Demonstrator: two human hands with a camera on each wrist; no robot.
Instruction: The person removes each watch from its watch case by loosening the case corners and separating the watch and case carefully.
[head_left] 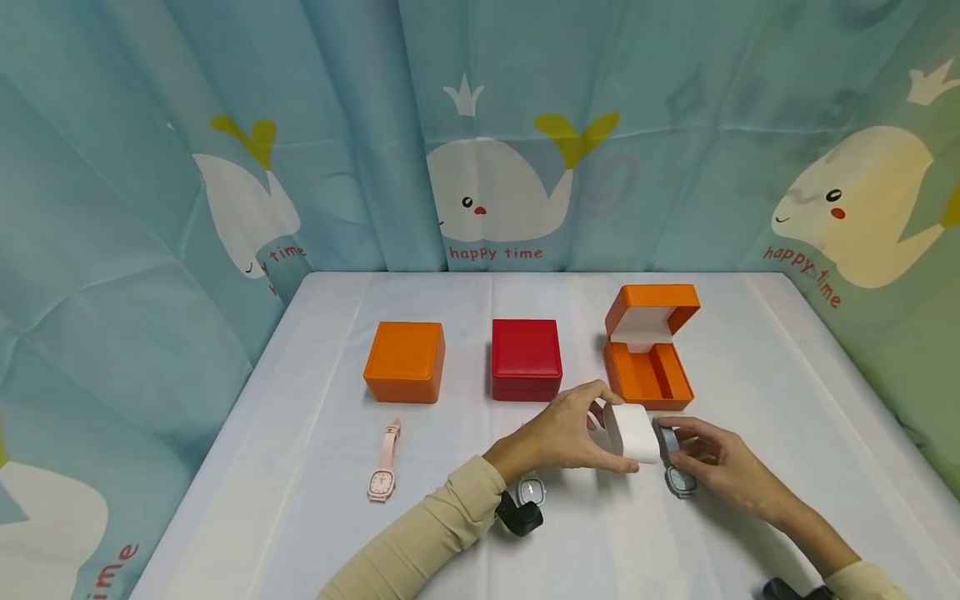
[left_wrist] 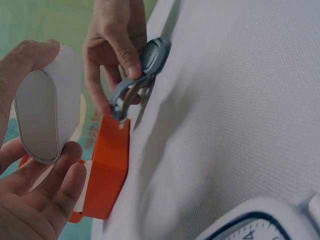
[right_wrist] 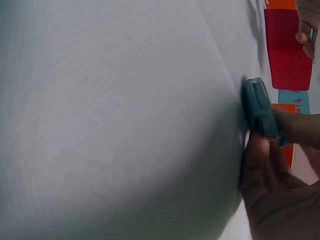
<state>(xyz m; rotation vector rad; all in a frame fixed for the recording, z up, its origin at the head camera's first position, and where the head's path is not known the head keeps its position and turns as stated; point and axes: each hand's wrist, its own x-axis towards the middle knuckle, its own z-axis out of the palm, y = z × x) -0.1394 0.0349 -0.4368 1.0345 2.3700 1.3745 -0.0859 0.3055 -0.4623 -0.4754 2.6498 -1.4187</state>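
Observation:
My left hand (head_left: 558, 433) grips a white watch cushion (head_left: 632, 433) between thumb and fingers, raised above the table in front of an open orange watch box (head_left: 617, 375). The cushion's oval end (left_wrist: 37, 117) faces the left wrist view. Close by on the right, my right hand (head_left: 720, 465) pinches the strap of a blue-grey wristwatch (head_left: 681, 482). Its dial hangs toward the table's front and its strap curves up beside the cushion. The right wrist view shows the same watch (right_wrist: 257, 100) between thumb and fingers. The open box's larger compartment holds nothing visible.
A shut orange box (head_left: 405, 360) and a shut red box (head_left: 526, 358) stand left of the open one. A pink watch (head_left: 382, 483) lies before the orange box. Under my left wrist is a white watch (head_left: 532, 490), partly hidden. A curtain (head_left: 360, 167) hangs behind the table.

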